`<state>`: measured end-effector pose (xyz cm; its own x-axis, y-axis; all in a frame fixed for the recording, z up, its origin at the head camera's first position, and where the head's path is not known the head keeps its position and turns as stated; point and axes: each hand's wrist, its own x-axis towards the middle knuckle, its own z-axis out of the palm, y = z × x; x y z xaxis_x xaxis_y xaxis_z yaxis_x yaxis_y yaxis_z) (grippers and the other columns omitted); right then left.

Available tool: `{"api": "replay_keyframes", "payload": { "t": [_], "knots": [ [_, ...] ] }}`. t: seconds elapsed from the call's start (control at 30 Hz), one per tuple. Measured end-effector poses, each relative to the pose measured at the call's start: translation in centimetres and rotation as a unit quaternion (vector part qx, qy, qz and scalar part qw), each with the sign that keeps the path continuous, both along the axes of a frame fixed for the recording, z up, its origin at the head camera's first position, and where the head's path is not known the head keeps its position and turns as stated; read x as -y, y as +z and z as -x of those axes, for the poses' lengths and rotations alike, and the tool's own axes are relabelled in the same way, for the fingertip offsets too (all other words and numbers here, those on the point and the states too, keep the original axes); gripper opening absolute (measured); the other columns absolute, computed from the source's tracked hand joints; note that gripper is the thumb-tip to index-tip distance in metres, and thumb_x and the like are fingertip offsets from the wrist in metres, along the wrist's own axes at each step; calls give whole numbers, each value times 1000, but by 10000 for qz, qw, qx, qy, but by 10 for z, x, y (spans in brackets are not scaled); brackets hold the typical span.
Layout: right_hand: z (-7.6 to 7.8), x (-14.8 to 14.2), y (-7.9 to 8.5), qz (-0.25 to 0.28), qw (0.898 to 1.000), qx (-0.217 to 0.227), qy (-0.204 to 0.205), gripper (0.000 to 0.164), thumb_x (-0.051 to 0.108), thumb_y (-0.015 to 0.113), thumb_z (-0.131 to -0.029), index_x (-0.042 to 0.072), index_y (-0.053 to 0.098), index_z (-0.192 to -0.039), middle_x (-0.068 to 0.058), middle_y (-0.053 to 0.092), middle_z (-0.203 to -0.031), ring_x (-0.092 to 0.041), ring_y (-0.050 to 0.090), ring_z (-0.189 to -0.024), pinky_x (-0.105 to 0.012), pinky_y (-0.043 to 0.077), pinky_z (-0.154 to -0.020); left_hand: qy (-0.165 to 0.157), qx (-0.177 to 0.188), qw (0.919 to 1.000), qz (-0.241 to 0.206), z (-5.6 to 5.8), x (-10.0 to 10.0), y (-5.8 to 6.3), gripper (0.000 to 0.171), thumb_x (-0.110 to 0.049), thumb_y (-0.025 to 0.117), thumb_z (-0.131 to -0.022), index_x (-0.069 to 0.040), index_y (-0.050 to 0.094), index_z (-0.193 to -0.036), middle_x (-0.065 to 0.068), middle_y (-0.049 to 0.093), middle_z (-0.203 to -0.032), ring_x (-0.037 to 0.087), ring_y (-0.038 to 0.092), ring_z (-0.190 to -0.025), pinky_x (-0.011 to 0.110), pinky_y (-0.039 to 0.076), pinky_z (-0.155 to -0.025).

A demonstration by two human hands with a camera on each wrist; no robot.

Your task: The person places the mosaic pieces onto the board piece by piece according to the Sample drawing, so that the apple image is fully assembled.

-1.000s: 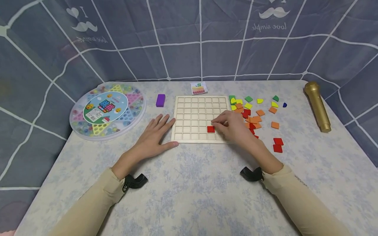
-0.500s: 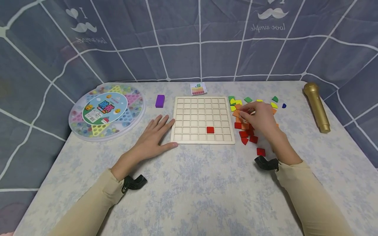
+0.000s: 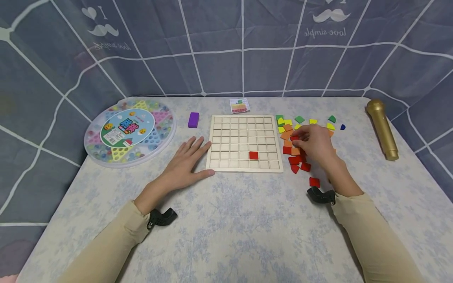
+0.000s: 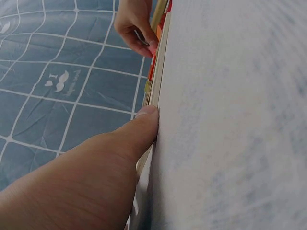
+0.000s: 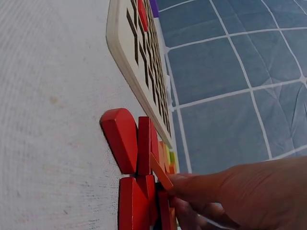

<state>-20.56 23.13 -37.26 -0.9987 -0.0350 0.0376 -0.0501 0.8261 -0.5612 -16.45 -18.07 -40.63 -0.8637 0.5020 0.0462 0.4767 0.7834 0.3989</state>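
My left hand (image 3: 182,167) lies flat with its fingers spread, fingertips and thumb at the left edge of the wooden grid board (image 3: 233,170). In one cell of the board sits a red square tile (image 3: 253,155). To the right of the board, my right hand (image 3: 316,144) is over a pile of coloured tiles, its thumb and forefinger pinching a red tile (image 3: 294,138). Close by the thumb in the right wrist view is an orange tile (image 5: 161,173). Red pieces (image 3: 294,160) lie below the fingers; the hand hides part of the pile.
A small picture card (image 3: 240,105) stands behind the board. Left of it are a purple block (image 3: 193,120) and a round Chinese checkers box (image 3: 165,137). A gold microphone-shaped object (image 3: 383,129) lies at the far right. A blue curtain (image 3: 219,74) hangs behind the table.
My right hand has moved from the board to the tile pile on the right, leaving the red tile in its cell. Some red pieces in the pile have shifted. The left hand stays put.
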Motion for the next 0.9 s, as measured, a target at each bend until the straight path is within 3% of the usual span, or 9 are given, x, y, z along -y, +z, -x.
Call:
{"api": "replay_keyframes", "payload": {
  "t": [0.17,0.33,0.5,0.67,0.77,0.9],
  "knots": [
    [-3,0,2,216,9994,-258,-72,20,3,75,-95,-1,77,-115,-23,75,-103,-35,69,-90,-26,53,-62,3,75,10000,-6,-1,-1,1,94,-52,70,-98,-14,23,-170,16,13,-177,38,2,-165,58,0,-133],
    [-5,6,11,473,9984,-304,20,23,7,78,-95,1,76,-118,-21,75,-110,-35,71,-98,-20,52,-65,-4,96,10000,18,-1,-1,2,94,-51,70,-98,-13,23,-170,16,12,-177,39,2,-165,57,-1,-133],
    [-7,14,21,523,9952,87,827,17,11,79,-96,7,79,-112,-16,75,-107,-32,74,-99,-25,56,-66,11,94,9999,38,0,-1,2,94,-52,70,-98,-14,22,-170,16,13,-177,39,2,-165,58,0,-133],
    [-9,22,25,535,9798,433,1878,15,10,81,-94,11,80,-110,-5,77,-101,-23,71,-95,-26,57,-75,32,107,9999,23,0,-1,2,95,-53,70,-98,-14,22,-170,15,12,-177,38,2,-165,58,-1,-133],
    [-10,29,22,651,9715,585,2203,16,10,83,-93,11,81,-108,-1,79,-99,-19,72,-93,-28,58,-81,32,102,9999,15,0,-1,2,95,-53,70,-98,-15,22,-170,15,12,-177,38,2,-165,58,-1,-133],
    [-12,39,15,820,9656,719,2361,13,10,85,-91,12,81,-103,1,79,-94,-18,72,-86,-29,59,-79,23,89,10000,15,0,-1,1,94,-53,69,-98,-15,22,-170,15,13,-177,38,2,-165,58,0,-133]
  ]
}}
